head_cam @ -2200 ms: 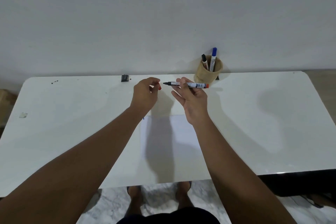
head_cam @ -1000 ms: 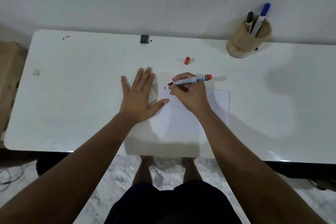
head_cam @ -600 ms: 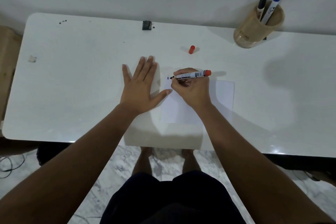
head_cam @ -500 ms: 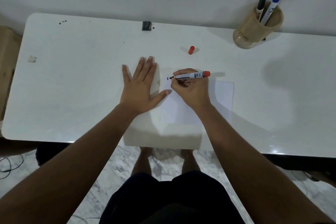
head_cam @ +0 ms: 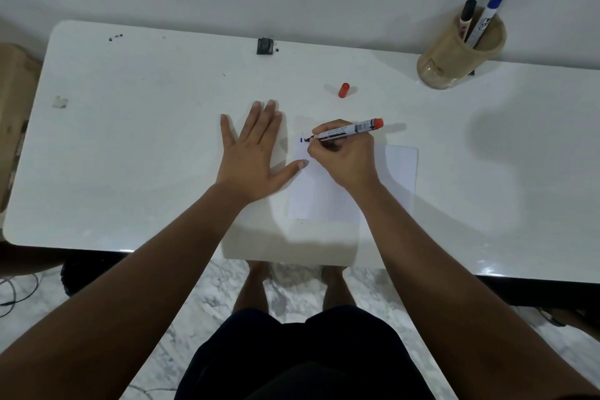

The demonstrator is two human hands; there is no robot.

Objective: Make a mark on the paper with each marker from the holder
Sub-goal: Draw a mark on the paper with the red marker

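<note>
A white sheet of paper (head_cam: 401, 169) lies on the white table (head_cam: 146, 146). My right hand (head_cam: 344, 156) grips an uncapped marker with a red end (head_cam: 352, 128), its tip touching the paper's top left corner beside a small dark mark (head_cam: 301, 140). My left hand (head_cam: 251, 153) lies flat with fingers spread, the thumb resting on the paper's left edge. The red cap (head_cam: 343, 90) lies on the table beyond the paper. A tan round holder (head_cam: 454, 55) at the back right contains a black-capped marker (head_cam: 467, 15) and a blue-capped marker (head_cam: 490, 10).
A small black object (head_cam: 264, 46) sits by the back edge near the wall. A scrap (head_cam: 60, 102) lies at the far left. A cardboard box (head_cam: 13, 107) stands left of the table. My bare feet are on the marble floor below the front edge.
The cap went from my left hand to the table, and that hand now lies flat by the paper. My right hand brought the marker tip down onto the paper's corner.
</note>
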